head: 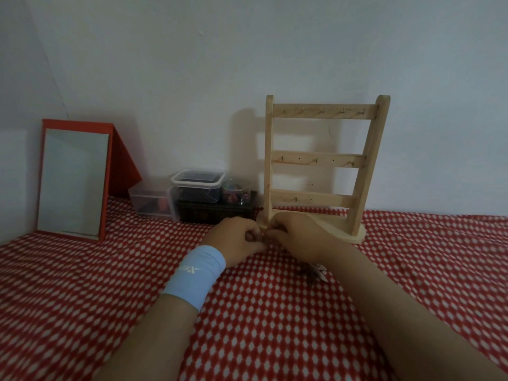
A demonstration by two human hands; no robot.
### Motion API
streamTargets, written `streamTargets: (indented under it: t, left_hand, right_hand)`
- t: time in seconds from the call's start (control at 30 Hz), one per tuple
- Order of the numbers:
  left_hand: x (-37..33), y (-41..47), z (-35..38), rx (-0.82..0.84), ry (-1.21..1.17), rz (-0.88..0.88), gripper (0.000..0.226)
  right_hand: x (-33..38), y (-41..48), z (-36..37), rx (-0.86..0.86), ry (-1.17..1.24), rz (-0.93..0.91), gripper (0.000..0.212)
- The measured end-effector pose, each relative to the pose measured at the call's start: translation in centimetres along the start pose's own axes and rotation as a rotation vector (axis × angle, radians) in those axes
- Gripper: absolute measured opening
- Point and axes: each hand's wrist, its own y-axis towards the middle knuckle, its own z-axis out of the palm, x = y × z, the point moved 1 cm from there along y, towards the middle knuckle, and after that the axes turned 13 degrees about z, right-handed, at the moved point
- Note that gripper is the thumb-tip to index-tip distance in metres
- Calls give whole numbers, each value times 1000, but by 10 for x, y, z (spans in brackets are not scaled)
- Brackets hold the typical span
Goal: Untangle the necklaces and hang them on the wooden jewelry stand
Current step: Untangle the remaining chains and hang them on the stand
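The wooden jewelry stand (321,160) stands upright on a round base against the wall, its three hook bars bare. Right in front of its base, my left hand (236,239) and my right hand (295,236) meet with curled fingers, pinching something small between them; the thin necklace chain there is barely visible. A small heap of necklace with a pale pendant (316,272) lies on the cloth under my right wrist, partly hidden by the arm. My left wrist wears a light blue band.
A red-and-white patterned cloth (82,298) covers the surface. A red-framed mirror (72,180) leans at the far left. Clear plastic containers (196,185) and a dark box (217,211) sit by the wall, left of the stand.
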Motion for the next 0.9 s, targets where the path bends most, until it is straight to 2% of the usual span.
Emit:
streamTargets:
  t: [0.1, 0.23, 0.37, 0.43, 0.57, 0.63, 0.7, 0.83, 0.9]
  left_hand:
    - [3, 0, -4, -118, -70, 12, 5]
    - [3, 0, -10, -183, -271, 0, 5]
    - [7, 1, -16, -259, -520, -145, 15]
    - [10, 4, -16, -232, -601, -193, 21]
    - [7, 6, -13, -196, -537, -269, 28]
    - [5, 5, -11, -231, -623, -251, 31]
    - [2, 3, -10, -216, -687, -219, 29]
    - [1, 2, -13, -168, -484, -95, 9]
    - [0, 1, -13, -168, -445, -25, 14]
  right_hand:
    - [7, -2, -5, 21, 139, -15, 27]
    - [5, -5, -6, 121, 360, 59, 23]
    - [2, 2, -4, 84, 286, 107, 24]
    - [2, 3, -5, 86, 308, 80, 21]
    - [3, 0, -7, 88, 427, 53, 17]
    - [3, 0, -9, 60, 448, 58, 18]
    - [1, 0, -10, 34, 434, 66, 21]
    - [2, 0, -8, 42, 450, 44, 24]
    - [1, 0, -7, 39, 469, 27, 25]
